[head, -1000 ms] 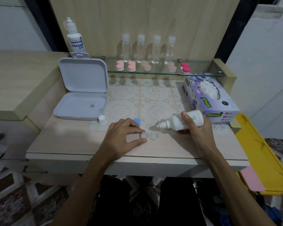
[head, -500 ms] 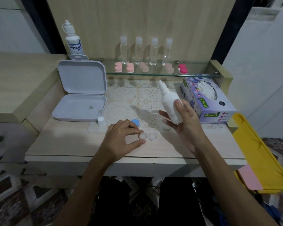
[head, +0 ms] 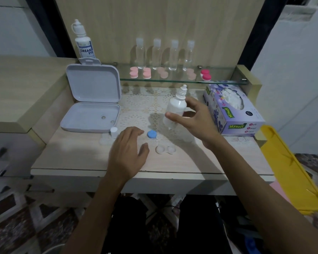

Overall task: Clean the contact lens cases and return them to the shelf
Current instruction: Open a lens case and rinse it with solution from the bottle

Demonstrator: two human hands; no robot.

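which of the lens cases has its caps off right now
The clear lens case on the table near the left hand. Both wells are open, a blue cap lying beside it; the pink cases on the glass shelf are capped.

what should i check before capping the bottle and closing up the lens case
1. White bottle upright, nozzle up: ok.
2. Right hand firm on the bottle: cannot tell, fingers look loose.
3. Small white cap reachable, standing by the grey box: ok.
4. Left hand free: ok, open and flat.
5. Lens case open on the table, both wells exposed: ok.
6. Blue lid near the case: ok; second lid: cannot tell.
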